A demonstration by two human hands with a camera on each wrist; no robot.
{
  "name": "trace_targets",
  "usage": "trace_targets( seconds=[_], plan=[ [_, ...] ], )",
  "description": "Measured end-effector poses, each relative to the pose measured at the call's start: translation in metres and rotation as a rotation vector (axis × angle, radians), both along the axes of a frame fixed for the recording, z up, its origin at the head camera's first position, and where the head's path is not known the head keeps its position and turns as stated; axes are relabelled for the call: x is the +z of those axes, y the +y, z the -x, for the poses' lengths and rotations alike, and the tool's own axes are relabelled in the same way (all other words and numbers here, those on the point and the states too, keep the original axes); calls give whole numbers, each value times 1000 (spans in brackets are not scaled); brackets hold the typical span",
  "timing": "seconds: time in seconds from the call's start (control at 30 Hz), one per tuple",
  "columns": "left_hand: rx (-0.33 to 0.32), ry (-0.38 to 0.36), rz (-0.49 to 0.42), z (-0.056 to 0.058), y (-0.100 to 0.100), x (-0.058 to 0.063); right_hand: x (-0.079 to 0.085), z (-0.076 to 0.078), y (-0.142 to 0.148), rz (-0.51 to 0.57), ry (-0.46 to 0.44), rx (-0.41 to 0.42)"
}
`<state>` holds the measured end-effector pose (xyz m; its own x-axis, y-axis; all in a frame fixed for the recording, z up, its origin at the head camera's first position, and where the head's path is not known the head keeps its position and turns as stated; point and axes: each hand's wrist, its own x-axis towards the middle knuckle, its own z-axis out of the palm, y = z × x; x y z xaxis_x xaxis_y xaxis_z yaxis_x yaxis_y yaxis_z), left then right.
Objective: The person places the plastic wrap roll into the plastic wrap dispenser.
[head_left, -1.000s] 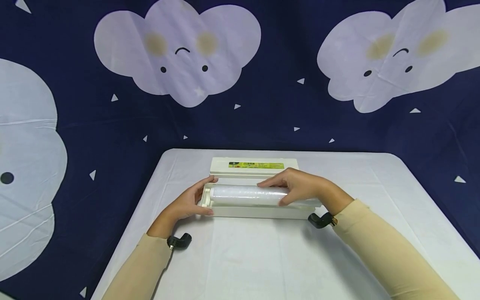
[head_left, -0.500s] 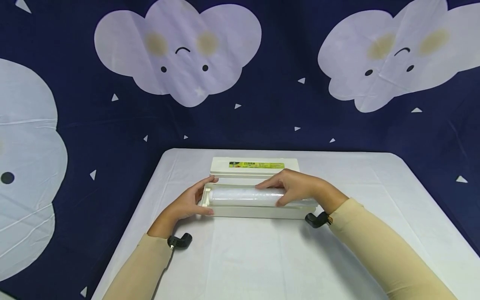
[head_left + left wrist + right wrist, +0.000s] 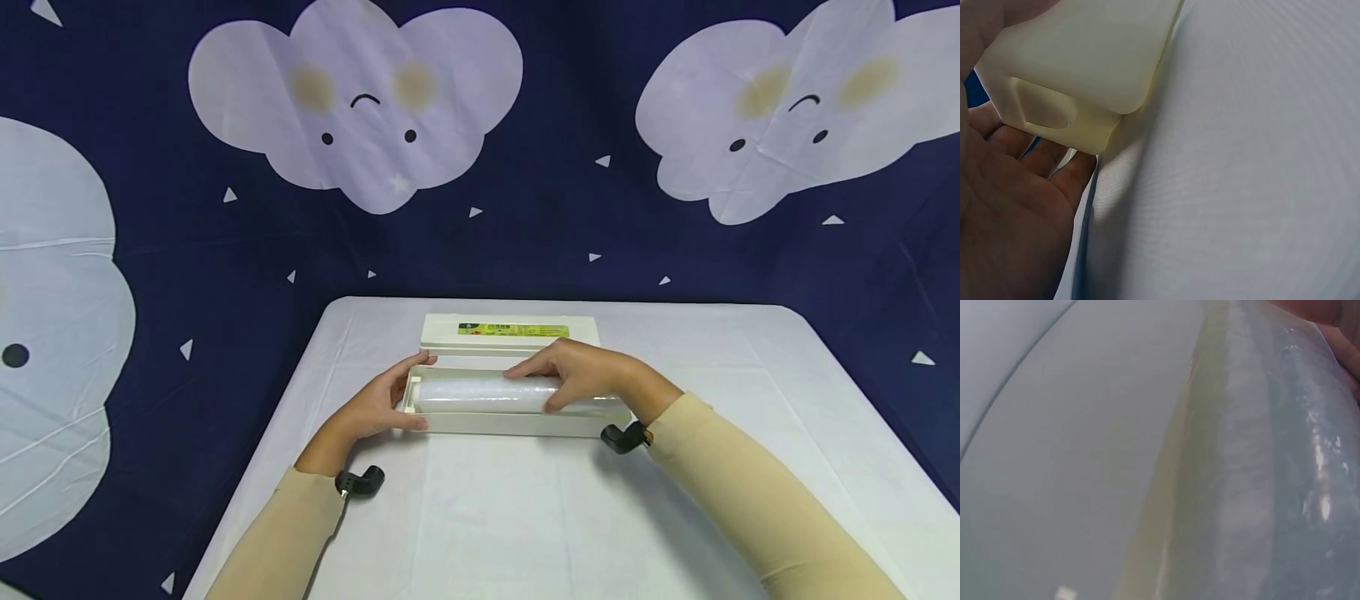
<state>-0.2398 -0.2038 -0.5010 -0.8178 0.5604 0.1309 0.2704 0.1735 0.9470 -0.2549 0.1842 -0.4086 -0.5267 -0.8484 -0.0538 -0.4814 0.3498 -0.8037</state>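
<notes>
A roll of clear cling film (image 3: 472,393) lies lengthwise within a long cream plastic box (image 3: 517,426). My right hand (image 3: 588,372) grips the roll from above, right of its middle, thumb on the near side and fingers on the far side. Around the box's left end, my left hand (image 3: 369,406) has its thumb on the front wall and fingers behind. In the left wrist view, the rounded end of the box (image 3: 1079,62) sits between thumb and fingers. The right wrist view shows the shiny film (image 3: 1319,462) beside the box's front wall (image 3: 1097,444).
Behind the box lies its cream lid (image 3: 517,342), with a yellow-green label (image 3: 513,330). A white cloth covers the table (image 3: 480,517). A dark blue curtain (image 3: 562,233) with clouds hangs beyond the far edge.
My right hand has moved a little left and down with the roll, whose right end now sits lower in the box. My left hand and the lid have stayed put.
</notes>
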Motion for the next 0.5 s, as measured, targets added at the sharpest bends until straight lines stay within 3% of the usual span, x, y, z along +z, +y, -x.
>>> trace_targets(
  seconds=[0.5],
  plan=[
    [-14,-1,-19,1,-1,-2,-7,6,-9,6,-23,-4]
  ],
)
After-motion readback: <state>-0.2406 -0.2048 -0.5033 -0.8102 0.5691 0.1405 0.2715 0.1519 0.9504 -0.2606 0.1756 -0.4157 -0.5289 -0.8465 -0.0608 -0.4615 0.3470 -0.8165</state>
